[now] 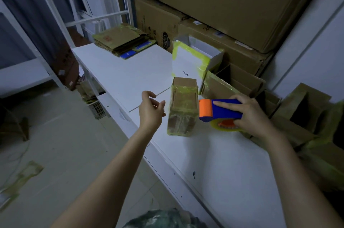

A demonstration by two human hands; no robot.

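Note:
A small brown cardboard box (183, 106) wrapped in yellowish clear tape lies on the white table (130, 73). My right hand (253, 116) grips a blue and orange tape dispenser (219, 110), whose orange roller end sits against the box's right side. A roll of clear tape (223, 128) hangs under the dispenser. My left hand (151, 110) hovers just left of the box with loosely curved fingers, holding nothing and not touching it.
A white box (191, 60) with yellow tape stands behind the small box. Flattened cartons (121, 39) lie at the table's far end. Large cardboard boxes (214, 4) are stacked behind, and open taped cartons (297, 116) crowd the right. Tape scraps (24, 175) lie on the floor.

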